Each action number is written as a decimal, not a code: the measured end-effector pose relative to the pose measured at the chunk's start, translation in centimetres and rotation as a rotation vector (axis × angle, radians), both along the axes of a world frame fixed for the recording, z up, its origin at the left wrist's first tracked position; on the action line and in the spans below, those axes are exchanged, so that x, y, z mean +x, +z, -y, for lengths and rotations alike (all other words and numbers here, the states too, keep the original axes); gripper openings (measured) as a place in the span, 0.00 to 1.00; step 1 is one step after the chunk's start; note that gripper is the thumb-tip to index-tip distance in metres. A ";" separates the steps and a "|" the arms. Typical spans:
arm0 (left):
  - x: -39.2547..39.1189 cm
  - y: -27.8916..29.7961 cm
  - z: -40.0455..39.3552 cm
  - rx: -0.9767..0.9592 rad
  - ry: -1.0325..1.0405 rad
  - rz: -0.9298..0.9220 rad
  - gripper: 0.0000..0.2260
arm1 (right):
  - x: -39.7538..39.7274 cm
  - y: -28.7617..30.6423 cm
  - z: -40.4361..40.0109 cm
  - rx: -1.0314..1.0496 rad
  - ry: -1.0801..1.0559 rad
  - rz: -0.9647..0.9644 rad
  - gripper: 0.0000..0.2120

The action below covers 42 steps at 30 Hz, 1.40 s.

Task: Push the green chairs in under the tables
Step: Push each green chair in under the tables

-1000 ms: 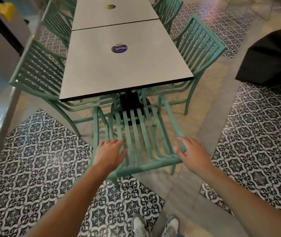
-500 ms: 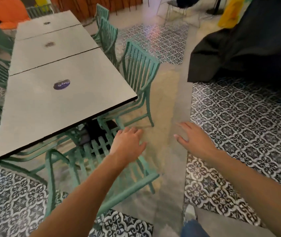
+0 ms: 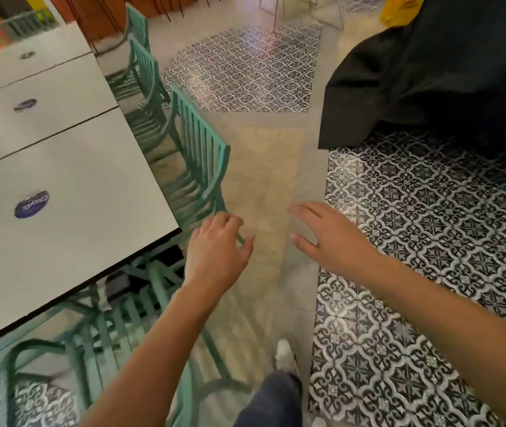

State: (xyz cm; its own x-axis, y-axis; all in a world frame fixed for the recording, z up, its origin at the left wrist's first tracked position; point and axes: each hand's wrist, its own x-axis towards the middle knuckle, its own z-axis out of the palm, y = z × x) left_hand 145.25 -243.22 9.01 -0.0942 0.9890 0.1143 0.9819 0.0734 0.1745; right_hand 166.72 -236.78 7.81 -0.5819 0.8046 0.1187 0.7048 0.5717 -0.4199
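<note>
head view, looking down over my own two bare arms. my left hand [image 3: 216, 245] is stretched forward with the fingers loosely curled and holding nothing; a thin green chair leg shows just past its fingertips, but i cannot tell whether they touch it. my right hand [image 3: 327, 234] hovers over the plain floor strip, palm down, fingers spread and relaxed, empty.

the side chair [image 3: 197, 161] stands ahead of my left hand and a little to its left, against the long edge of the grey table [image 3: 70, 211]. its slatted back runs away from me, along the table edge, and its seat is partly under the top. my left hand is clearly the nearer one; my right is well apart from it, off to the right.

the end chair [image 3: 128, 322] lies below and left of my left forearm, its seat mostly tucked under the table's near end, blurred. two more green chairs line up beyond the side chair.

i judge the next push goes leftward, toward the table, on the side chair's back. a black cloth [image 3: 430, 78] lies beyond my right hand.
</note>
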 end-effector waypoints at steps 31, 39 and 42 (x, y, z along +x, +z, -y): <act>-14.0 -6.3 -55.1 -0.185 0.851 0.008 0.20 | -24.4 -1.4 -68.0 -0.027 0.803 0.079 0.27; -19.5 -10.8 -60.2 -0.248 1.128 0.104 0.21 | -38.1 -5.6 -74.6 -0.010 1.102 0.096 0.26; -20.4 -11.4 -61.7 -0.245 1.198 0.134 0.21 | -42.2 -6.5 -75.8 0.021 1.261 0.145 0.27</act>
State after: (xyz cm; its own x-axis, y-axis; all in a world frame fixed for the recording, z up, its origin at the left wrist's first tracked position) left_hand 124.88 -181.57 -2.38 -0.9541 0.2634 -0.1427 0.2470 0.9612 0.1231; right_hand 124.47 -160.98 1.28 -0.9487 -0.3161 -0.0043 -0.2924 0.8828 -0.3677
